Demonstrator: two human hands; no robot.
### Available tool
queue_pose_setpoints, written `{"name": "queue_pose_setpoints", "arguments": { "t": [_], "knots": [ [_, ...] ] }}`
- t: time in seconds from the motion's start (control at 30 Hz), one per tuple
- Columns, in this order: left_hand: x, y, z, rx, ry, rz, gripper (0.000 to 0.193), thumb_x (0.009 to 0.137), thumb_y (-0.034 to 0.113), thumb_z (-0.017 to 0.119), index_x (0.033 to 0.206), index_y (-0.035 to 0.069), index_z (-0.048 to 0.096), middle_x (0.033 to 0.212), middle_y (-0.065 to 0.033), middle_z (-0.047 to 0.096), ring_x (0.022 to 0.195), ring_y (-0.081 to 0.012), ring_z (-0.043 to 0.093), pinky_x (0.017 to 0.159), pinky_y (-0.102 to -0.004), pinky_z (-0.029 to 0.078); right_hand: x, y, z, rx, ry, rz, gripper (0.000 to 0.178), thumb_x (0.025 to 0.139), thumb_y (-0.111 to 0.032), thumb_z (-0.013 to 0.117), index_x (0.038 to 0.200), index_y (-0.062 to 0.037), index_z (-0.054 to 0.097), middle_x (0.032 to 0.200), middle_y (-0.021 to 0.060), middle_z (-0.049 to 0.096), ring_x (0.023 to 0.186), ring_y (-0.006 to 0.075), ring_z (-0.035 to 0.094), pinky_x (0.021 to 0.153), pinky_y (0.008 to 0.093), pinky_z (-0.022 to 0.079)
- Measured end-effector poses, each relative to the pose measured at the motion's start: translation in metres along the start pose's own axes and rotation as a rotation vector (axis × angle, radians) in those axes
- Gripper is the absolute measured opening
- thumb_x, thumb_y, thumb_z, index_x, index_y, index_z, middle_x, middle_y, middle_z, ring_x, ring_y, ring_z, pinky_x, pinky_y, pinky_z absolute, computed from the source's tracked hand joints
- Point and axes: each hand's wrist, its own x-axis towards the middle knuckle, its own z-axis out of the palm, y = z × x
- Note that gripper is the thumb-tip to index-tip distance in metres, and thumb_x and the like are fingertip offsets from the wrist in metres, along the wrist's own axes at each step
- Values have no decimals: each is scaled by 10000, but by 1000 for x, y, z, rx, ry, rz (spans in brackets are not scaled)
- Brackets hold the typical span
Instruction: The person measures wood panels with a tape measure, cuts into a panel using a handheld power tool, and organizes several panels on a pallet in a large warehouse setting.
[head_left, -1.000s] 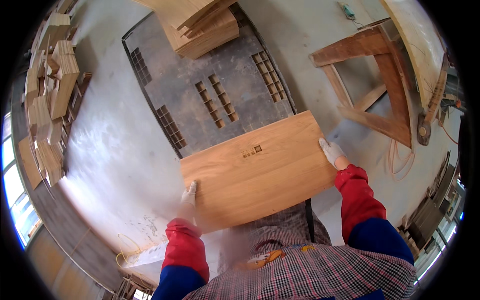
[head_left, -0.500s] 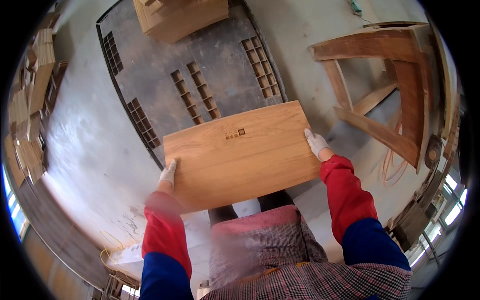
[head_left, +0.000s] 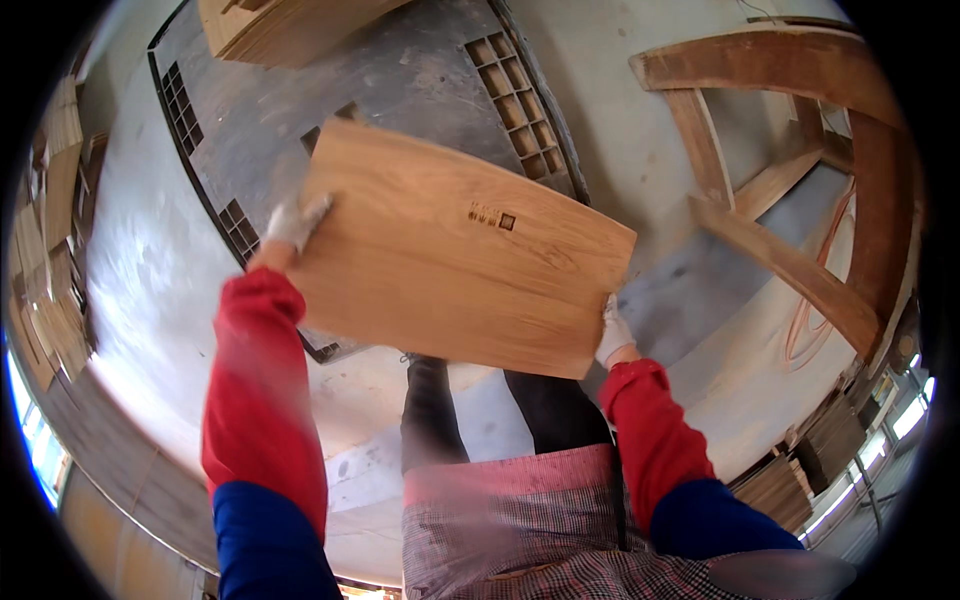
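Observation:
A rectangular brown wooden board (head_left: 450,280) with a small dark printed mark is held in the air in front of my legs. It slants, its left end higher in the picture than its right. My left hand (head_left: 292,222), in a pale glove, grips the left edge with the thumb on top. My right hand (head_left: 613,332), gloved too, is closed on the right edge near the lower corner. The fingers of both hands are partly hidden beneath the board. Red sleeves with blue above them cover my arms.
Beyond the board a dark pallet (head_left: 400,75) with grid-like slots lies on the floor. A stack of boards (head_left: 290,30) stands on its far part. To the right is a wooden frame (head_left: 770,60) with slanted legs. Several wood pieces (head_left: 50,210) are piled along the left.
The board has tilted: its left end moved up and away, its right end came nearer. My left hand moved left and farther out; my right hand moved down and slightly left.

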Motion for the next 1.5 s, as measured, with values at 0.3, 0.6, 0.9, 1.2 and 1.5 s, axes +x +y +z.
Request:
{"name": "queue_pose_setpoints", "arguments": {
  "t": [0.3, 0.6, 0.9, 1.2, 1.5],
  "knots": [
    [175, 209, -67, 493, -307, 304, 673, 829, 570, 506, 1254, 48, 500, 1175, -102, 572, 1051, -213, 535, 919, -316, 392, 35, 79, 76, 721, -311, 102, 619, 912, -555, 304, 1367, -136, 332, 1393, 8, 371, 1272, 205, 338, 1055, 372, 288],
    [270, 261, -25, 5, -235, 176, 578, 922, 411, 412, 1356, 32, 371, 1379, -87, 398, 1275, -207, 345, 1059, -316, 241, 85, 130, 112, 629, -307, -60, 433, 990, -309, 304, 1302, -11, 345, 1338, 64, 411, 1209, 181, 381, 1031, 292, 295],
    [325, 234, -10, 30, -239, 230, 580, 938, 427, 345, 1345, 16, 381, 1374, -104, 410, 1297, -218, 327, 1085, -331, 199, 81, 112, 127, 424, 119, 26, 383, 916, -404, 496, 1109, -79, 441, 1067, 48, 531, 991, 129, 507, 809, 289, 442],
    [290, 179, 32, 624, 298, 426, 625, 806, 297, 588, 1363, 137, 351, 1283, -204, 464, 1182, -357, 447, 978, -393, 372, 79, 96, 121, 434, 142, -32, 404, 876, -387, 575, 1083, -69, 436, 1015, 72, 552, 909, 212, 569, 755, 365, 509],
    [199, 179, 76, 769, 785, 459, 545, 838, 297, 516, 1346, 194, 346, 1393, -82, 348, 1274, -288, 329, 1028, -469, 268, 65, 83, 115, 242, 311, 60, 156, 866, -182, 563, 959, -69, 511, 826, 67, 583, 657, 146, 574, 558, 260, 491]
  ]
}}
